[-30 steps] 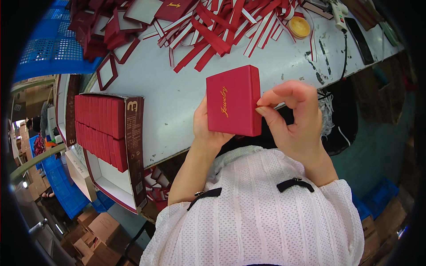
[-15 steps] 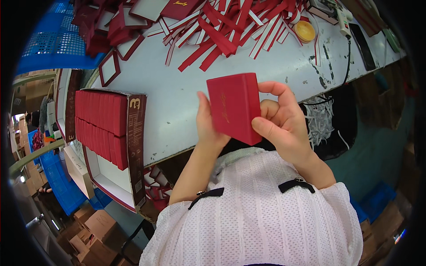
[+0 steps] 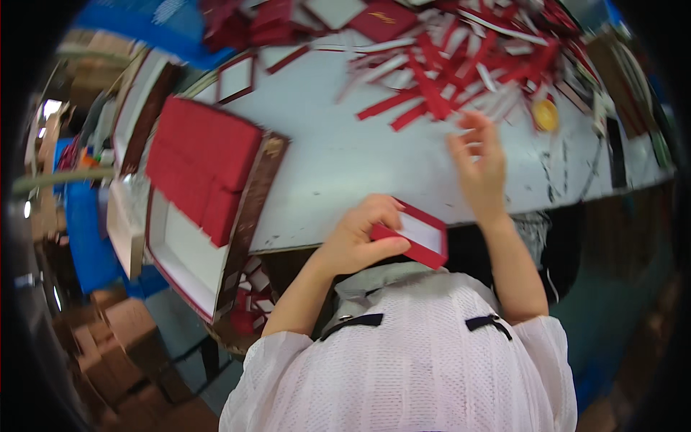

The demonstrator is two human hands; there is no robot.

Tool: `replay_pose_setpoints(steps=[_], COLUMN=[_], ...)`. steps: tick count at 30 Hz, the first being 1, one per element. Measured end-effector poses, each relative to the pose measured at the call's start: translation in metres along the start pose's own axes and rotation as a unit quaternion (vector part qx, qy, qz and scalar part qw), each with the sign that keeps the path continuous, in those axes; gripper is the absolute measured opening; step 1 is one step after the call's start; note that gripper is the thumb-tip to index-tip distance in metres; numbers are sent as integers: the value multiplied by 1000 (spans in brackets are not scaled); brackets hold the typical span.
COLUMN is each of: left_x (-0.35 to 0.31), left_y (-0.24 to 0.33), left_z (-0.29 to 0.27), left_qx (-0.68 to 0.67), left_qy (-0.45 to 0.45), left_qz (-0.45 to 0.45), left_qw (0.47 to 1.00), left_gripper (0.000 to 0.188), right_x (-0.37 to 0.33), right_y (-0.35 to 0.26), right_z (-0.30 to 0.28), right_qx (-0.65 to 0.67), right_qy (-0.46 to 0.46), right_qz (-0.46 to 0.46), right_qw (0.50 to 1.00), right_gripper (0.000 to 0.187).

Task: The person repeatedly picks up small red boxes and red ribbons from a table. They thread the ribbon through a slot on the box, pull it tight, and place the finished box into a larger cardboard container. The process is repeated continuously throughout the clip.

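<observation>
Close to my body, my left hand (image 3: 368, 232) grips a small red box (image 3: 425, 234), tilted so that its white inside faces up. Out over the table, my right hand (image 3: 479, 155) is raised with its fingers bent and apart. Nothing shows between them, though motion blurs the hand. Just beyond it lies a loose heap of red and white strips (image 3: 435, 83). Neat rows of red boxes (image 3: 205, 162) fill the upper part of a large carton (image 3: 188, 252) on my left.
Red box parts (image 3: 277, 21) with white insides are piled at the table's far left, beside a blue perforated crate (image 3: 155, 21). A round yellow tub (image 3: 545, 115) stands at the far right. Brown cardboard boxes (image 3: 119, 345) are stacked at lower left.
My right hand has let go of the red box and moved away toward the strips. The box, now in my left hand alone, has been lowered and turned. The whole view has shifted.
</observation>
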State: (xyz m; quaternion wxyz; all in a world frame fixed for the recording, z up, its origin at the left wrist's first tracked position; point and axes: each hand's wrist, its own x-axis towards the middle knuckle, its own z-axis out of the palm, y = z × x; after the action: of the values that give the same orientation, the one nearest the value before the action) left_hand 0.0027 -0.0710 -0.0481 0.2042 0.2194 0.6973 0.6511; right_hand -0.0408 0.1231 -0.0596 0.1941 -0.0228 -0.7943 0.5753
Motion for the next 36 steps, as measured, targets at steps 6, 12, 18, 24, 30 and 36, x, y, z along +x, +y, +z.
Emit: replay_pose_setpoints(steps=[6,12,18,24,30,36], left_x=[-61,-160,-231,-206,-190,-133], left_y=[27,69,39,28,52,53], left_z=[-40,-113,-145,-133,-136,-156], left_qx=[-84,-127,-55,-56,159,397], left_qy=[134,619,626,454,404,425], left_qz=[62,228,-93,-228,-305,-103], left_qw=[985,740,772,859,847,807], left_gripper=[6,27,14,19,22,53], right_x=[31,24,27,26,25,17], right_y=[50,42,37,12,-13,-58], right_z=[16,19,10,14,-4,-4], right_qx=[-34,63,177,157,-88,-71], right_qy=[-82,-73,-120,-121,-81,-77], right_qz=[62,60,88,37,-141,-273], right_qw=[994,994,973,980,983,956], right_gripper=[29,24,25,20,12,14])
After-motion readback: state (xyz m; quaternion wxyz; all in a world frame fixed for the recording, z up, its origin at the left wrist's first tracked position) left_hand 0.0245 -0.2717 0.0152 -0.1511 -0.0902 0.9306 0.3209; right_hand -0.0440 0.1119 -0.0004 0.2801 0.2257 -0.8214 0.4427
